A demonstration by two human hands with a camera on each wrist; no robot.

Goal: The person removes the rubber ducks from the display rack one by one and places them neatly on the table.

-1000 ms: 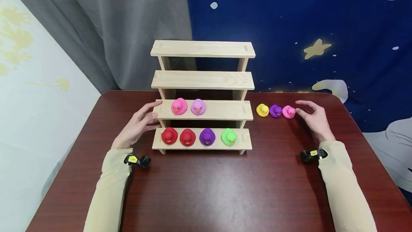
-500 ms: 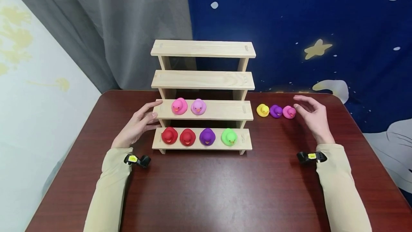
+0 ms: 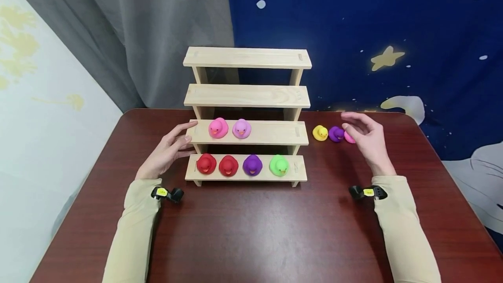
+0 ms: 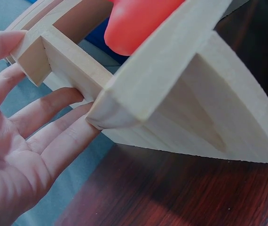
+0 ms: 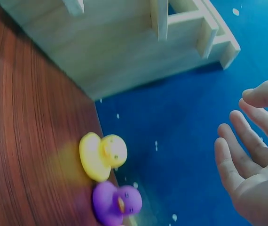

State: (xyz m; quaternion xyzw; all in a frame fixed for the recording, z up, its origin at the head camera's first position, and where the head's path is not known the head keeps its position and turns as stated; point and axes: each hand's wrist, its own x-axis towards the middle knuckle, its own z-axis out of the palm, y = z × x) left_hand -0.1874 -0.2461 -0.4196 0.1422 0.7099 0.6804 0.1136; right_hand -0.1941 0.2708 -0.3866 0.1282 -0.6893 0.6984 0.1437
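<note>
My left hand (image 3: 167, 154) touches the left end of a stepped wooden shelf (image 3: 247, 96), its fingers spread along the ends of the lower steps; the left wrist view shows the fingertips at the wood. Over the row of small rubber ducks on the right hovers my right hand (image 3: 365, 139), holding nothing, with fingers loosely bent. That row has a yellow duck (image 3: 320, 133), a purple duck (image 3: 335, 134) and a pink duck (image 3: 349, 137), which the hand partly covers in the head view. In the right wrist view the yellow duck and purple duck stand apart from the fingers (image 5: 251, 141).
The third step down bears a pink duck (image 3: 218, 128) and a lilac duck (image 3: 241, 129). On the lowest step stand two red ducks (image 3: 206, 163), a purple duck (image 3: 252, 165) and a green duck (image 3: 279, 165). Curtains (image 3: 334, 34) hang behind the dark table (image 3: 251, 230).
My right hand has drawn away from the pink duck and moved left, now partly over it. My left hand has stayed at the shelf, and the ducks keep their places.
</note>
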